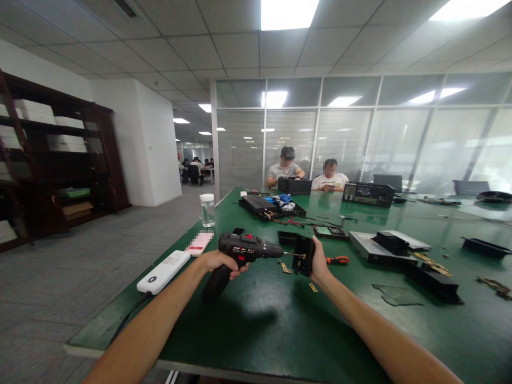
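My left hand (226, 265) is wrapped round the grip of a black cordless drill (244, 248), held above the green table. A long thin bit points right from its chuck and reaches into a small black plastic housing (303, 255). That housing is tilted up in my right hand (319, 260), fingers closed on its right edge. Small metal parts show inside it; whether the bit sits in a screw I cannot tell. Below and left of the housing lies a small brass-coloured piece (285, 268), and another brass piece (313, 288) is nearer me. An orange-handled tool (338, 260) lies behind my right hand.
On the left edge of the green table (248, 341) are a white power bank (164, 272), a phone (200, 244) and a clear jar (207, 210). Opened electronics (260, 205), a silver case (368, 248) and a clear shard (396, 295) lie around. Two people sit opposite.
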`<state>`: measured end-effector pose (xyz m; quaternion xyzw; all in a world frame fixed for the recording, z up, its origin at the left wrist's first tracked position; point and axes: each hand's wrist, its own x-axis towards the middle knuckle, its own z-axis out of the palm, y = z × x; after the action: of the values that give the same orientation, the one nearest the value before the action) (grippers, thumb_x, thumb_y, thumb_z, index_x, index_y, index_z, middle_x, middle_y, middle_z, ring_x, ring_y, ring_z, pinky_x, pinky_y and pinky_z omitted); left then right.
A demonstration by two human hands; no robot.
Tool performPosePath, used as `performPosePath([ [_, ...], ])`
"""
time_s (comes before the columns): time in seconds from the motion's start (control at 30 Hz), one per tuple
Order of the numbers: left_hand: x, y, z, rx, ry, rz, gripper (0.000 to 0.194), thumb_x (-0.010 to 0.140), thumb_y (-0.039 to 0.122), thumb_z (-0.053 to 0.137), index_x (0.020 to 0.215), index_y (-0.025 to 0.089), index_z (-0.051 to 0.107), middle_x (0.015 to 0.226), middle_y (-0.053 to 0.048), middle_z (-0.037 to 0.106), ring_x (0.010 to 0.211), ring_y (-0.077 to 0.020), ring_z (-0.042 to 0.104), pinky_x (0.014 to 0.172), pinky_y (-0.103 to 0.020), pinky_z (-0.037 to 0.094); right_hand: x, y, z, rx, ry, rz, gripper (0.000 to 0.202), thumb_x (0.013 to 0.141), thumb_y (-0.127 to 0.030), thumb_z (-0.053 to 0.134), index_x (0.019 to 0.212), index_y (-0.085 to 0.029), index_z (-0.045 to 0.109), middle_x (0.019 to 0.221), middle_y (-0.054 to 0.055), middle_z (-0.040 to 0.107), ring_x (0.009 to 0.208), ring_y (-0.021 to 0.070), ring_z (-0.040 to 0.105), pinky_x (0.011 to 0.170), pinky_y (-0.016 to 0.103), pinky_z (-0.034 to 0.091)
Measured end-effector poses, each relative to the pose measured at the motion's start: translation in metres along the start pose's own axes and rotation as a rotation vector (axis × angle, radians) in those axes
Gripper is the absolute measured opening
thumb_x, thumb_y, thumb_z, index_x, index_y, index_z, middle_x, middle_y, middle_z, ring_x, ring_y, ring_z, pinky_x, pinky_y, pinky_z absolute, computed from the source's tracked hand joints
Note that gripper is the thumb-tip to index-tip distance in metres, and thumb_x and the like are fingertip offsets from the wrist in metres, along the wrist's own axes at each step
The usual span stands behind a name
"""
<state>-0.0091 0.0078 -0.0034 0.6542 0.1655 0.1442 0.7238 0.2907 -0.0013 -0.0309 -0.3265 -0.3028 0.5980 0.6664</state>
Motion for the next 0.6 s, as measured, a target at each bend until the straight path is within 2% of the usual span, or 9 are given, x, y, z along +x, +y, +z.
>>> performPosePath([
  [0.6,-0.0002,0.0009,0.0010,0.015,0.003,-0.011,0.037,0.058,0.018,0.058,0.094,0.009,0.053,0.079,-0.005,0.048,0.056,-0.0088,0.042,0.052,-0.023,0.036,0.0022,0.0012,-0.0019,-0.007,0.000,-0.004,0.038,0.070,-0.057,0.046,0.070,-0.020,0.057,0.051,0.000,0.056,0.046,0.0164,0.053,0.046,0.029,0.044],
])
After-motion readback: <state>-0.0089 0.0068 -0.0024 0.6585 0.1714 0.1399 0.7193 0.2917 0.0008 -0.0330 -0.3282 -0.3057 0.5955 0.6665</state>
